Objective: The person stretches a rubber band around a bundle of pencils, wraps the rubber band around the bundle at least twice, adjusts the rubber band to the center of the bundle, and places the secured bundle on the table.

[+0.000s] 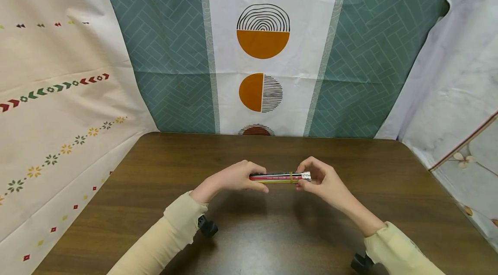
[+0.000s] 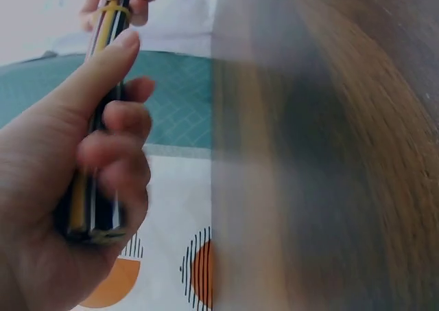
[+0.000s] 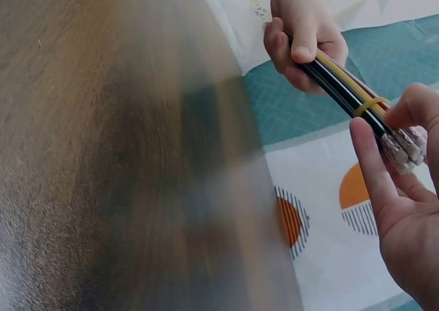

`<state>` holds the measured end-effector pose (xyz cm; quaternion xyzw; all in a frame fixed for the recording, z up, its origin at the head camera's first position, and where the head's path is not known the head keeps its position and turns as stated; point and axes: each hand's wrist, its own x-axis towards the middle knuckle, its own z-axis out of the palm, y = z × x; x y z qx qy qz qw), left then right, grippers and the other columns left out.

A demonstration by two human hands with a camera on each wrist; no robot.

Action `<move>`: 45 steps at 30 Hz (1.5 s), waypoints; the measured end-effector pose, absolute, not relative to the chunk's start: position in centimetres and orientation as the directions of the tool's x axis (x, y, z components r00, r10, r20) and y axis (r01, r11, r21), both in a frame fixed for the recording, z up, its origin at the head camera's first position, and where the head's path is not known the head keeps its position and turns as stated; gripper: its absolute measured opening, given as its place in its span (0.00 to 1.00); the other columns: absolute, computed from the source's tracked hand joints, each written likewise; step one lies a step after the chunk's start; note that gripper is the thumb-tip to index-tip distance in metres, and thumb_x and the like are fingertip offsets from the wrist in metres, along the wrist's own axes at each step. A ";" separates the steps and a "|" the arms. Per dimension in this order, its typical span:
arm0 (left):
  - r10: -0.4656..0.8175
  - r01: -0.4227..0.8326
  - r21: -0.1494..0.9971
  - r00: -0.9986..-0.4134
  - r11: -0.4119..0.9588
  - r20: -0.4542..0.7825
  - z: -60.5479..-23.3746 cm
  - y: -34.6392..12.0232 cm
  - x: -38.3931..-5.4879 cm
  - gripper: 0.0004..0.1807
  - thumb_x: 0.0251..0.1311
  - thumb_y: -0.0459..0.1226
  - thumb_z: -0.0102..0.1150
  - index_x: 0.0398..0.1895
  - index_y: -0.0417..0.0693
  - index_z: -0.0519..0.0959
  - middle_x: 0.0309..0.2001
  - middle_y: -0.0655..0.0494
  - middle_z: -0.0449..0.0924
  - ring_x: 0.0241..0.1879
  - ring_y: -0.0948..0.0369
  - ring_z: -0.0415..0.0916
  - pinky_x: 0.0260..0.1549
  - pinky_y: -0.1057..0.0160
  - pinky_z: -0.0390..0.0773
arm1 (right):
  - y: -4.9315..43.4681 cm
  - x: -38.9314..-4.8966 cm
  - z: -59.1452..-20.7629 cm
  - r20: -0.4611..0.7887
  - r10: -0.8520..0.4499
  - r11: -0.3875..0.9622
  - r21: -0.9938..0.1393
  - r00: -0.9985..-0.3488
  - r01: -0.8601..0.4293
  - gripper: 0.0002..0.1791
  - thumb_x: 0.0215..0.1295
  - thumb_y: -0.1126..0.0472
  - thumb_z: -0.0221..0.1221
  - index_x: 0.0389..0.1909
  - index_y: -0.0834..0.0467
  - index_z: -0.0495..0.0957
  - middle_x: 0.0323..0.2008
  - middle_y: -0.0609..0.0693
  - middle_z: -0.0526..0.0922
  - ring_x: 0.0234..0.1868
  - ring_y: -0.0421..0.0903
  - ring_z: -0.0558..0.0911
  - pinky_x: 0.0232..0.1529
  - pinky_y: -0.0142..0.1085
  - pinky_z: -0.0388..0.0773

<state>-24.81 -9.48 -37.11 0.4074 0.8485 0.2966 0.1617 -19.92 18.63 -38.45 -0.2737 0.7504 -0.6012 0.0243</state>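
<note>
A bundle of several pencils [image 1: 278, 178] is held level above the table, in black, red and yellow. My left hand [image 1: 235, 176] grips its left part, thumb lying along the pencils and fingers curled round them in the left wrist view. A yellow rubber band [image 3: 371, 107] circles the bundle close to its right end, where silvery, whitish pencil ends [image 3: 403, 150] show. My right hand [image 1: 326, 185] pinches the bundle beside the band with thumb and fingertips. The left hand's palm hides part of the pencils.
A dark brown wooden table [image 1: 155, 171] lies beneath both hands. Behind it hangs a green and white patterned cloth [image 1: 171, 50], with pale cloths on the left [image 1: 58, 59] and right [image 1: 459, 76]. A small black device [image 1: 208, 226] sits at the left wrist.
</note>
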 end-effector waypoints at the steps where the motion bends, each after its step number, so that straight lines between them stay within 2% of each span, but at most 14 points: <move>1: 0.786 0.617 0.609 -0.619 0.499 -0.017 -37.1 -9.5 -24.8 0.12 0.60 0.48 0.67 0.32 0.54 0.77 0.16 0.64 0.67 0.12 0.69 0.63 0.18 0.72 0.66 | 18.6 -19.9 -38.5 0.282 -0.441 0.122 -0.922 -0.852 -0.368 0.12 0.64 0.72 0.61 0.45 0.63 0.71 0.40 0.53 0.78 0.33 0.48 0.88 0.40 0.44 0.85; 8: 0.798 0.720 0.482 -0.599 0.499 0.069 -37.2 -9.3 -24.7 0.13 0.60 0.48 0.67 0.31 0.52 0.76 0.20 0.66 0.65 0.19 0.72 0.59 0.23 0.74 0.62 | 18.0 -19.7 -38.7 0.264 -0.425 0.102 -0.937 -0.866 -0.335 0.12 0.64 0.69 0.63 0.45 0.65 0.73 0.38 0.51 0.79 0.35 0.44 0.87 0.41 0.42 0.85; 12: 0.805 0.741 0.454 -0.588 0.496 0.080 -37.1 -9.1 -24.6 0.13 0.60 0.47 0.67 0.31 0.52 0.75 0.20 0.66 0.64 0.19 0.72 0.59 0.23 0.74 0.61 | 17.7 -19.4 -38.8 0.237 -0.396 0.129 -0.942 -0.887 -0.309 0.12 0.64 0.66 0.64 0.45 0.63 0.74 0.39 0.54 0.80 0.35 0.41 0.87 0.42 0.38 0.85; 17: 0.807 0.751 0.427 -0.585 0.504 0.078 -37.2 -8.8 -24.5 0.12 0.61 0.47 0.67 0.34 0.52 0.77 0.21 0.65 0.65 0.19 0.72 0.60 0.23 0.74 0.62 | 17.4 -19.0 -39.2 0.221 -0.346 0.163 -0.943 -0.912 -0.290 0.14 0.62 0.65 0.67 0.45 0.63 0.76 0.39 0.55 0.81 0.36 0.44 0.88 0.42 0.36 0.85; 19: 0.808 0.755 0.419 -0.584 0.505 0.077 -37.3 -8.6 -24.5 0.12 0.60 0.48 0.67 0.34 0.51 0.78 0.21 0.65 0.66 0.19 0.72 0.60 0.23 0.74 0.62 | 17.1 -18.9 -39.4 0.210 -0.323 0.196 -0.939 -0.923 -0.282 0.15 0.60 0.63 0.68 0.45 0.62 0.78 0.39 0.55 0.82 0.35 0.45 0.88 0.41 0.35 0.84; 24: 0.825 0.765 0.425 -0.561 0.484 0.071 -37.7 -7.9 -24.3 0.12 0.60 0.48 0.66 0.36 0.51 0.79 0.22 0.65 0.68 0.20 0.72 0.61 0.24 0.74 0.63 | 16.5 -18.7 -39.7 0.170 -0.285 0.367 -0.889 -0.943 -0.272 0.16 0.56 0.53 0.72 0.45 0.50 0.84 0.39 0.51 0.86 0.32 0.41 0.84 0.35 0.32 0.81; 26: 0.829 0.762 0.437 -0.556 0.477 0.064 -37.9 -7.7 -24.3 0.12 0.60 0.48 0.66 0.35 0.52 0.79 0.22 0.65 0.68 0.20 0.73 0.61 0.24 0.75 0.63 | 16.5 -18.7 -39.6 0.153 -0.290 0.400 -0.877 -0.945 -0.265 0.18 0.54 0.50 0.73 0.46 0.48 0.85 0.41 0.51 0.87 0.31 0.40 0.83 0.34 0.32 0.80; 31: 0.809 0.755 0.430 -0.580 0.494 0.089 -37.9 -7.6 -24.3 0.11 0.59 0.47 0.68 0.32 0.53 0.78 0.20 0.66 0.66 0.19 0.72 0.60 0.22 0.75 0.62 | 17.4 -19.2 -39.1 0.128 -0.352 0.315 -0.917 -0.927 -0.246 0.20 0.60 0.55 0.69 0.51 0.57 0.81 0.46 0.57 0.85 0.37 0.48 0.87 0.39 0.37 0.85; 36: 0.789 0.754 0.400 -0.604 0.522 0.110 -37.5 -7.7 -24.3 0.13 0.56 0.50 0.70 0.33 0.54 0.79 0.19 0.67 0.66 0.19 0.72 0.60 0.22 0.74 0.61 | 18.6 -20.1 -38.4 0.163 -0.422 0.279 -0.913 -0.892 -0.299 0.11 0.64 0.61 0.65 0.43 0.62 0.77 0.39 0.58 0.82 0.35 0.46 0.87 0.36 0.45 0.86; 39: 0.786 0.728 0.452 -0.612 0.516 0.087 -37.4 -8.0 -24.5 0.13 0.56 0.51 0.70 0.35 0.56 0.81 0.19 0.67 0.68 0.16 0.71 0.62 0.19 0.73 0.63 | 19.2 -20.3 -38.0 0.162 -0.473 0.271 -0.909 -0.866 -0.318 0.08 0.65 0.63 0.64 0.41 0.61 0.77 0.36 0.56 0.81 0.33 0.45 0.85 0.36 0.49 0.85; 45: 0.804 0.704 0.529 -0.590 0.473 0.066 -37.5 -8.5 -24.9 0.12 0.59 0.50 0.67 0.42 0.57 0.82 0.23 0.67 0.72 0.18 0.72 0.63 0.21 0.73 0.65 | 19.2 -20.4 -38.2 0.139 -0.477 0.231 -0.933 -0.868 -0.276 0.09 0.66 0.63 0.62 0.42 0.63 0.76 0.39 0.55 0.80 0.37 0.48 0.86 0.38 0.44 0.86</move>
